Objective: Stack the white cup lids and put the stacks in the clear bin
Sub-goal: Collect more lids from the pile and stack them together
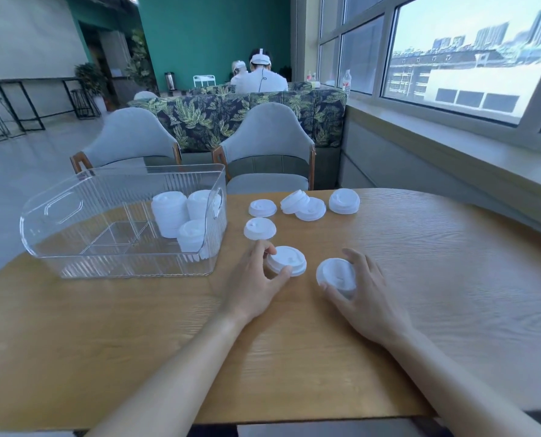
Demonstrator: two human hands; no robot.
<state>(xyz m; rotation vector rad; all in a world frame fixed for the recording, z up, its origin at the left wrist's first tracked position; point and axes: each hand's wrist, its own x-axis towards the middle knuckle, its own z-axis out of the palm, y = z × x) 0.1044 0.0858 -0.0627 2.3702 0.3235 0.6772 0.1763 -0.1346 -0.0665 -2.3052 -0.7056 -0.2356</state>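
Note:
My left hand pinches a white cup lid between thumb and fingers, just above the wooden table. My right hand grips a short stack of white lids, tilted toward me. Further back lie loose lids: one lid, another lid, a tilted pile and a small stack. The clear bin stands at the left with three lid stacks in its right end.
Two grey chairs stand behind the table's far edge. A window sill runs along the right. People sit with their backs to me beyond a leaf-patterned sofa. The table's near edge is below my forearms.

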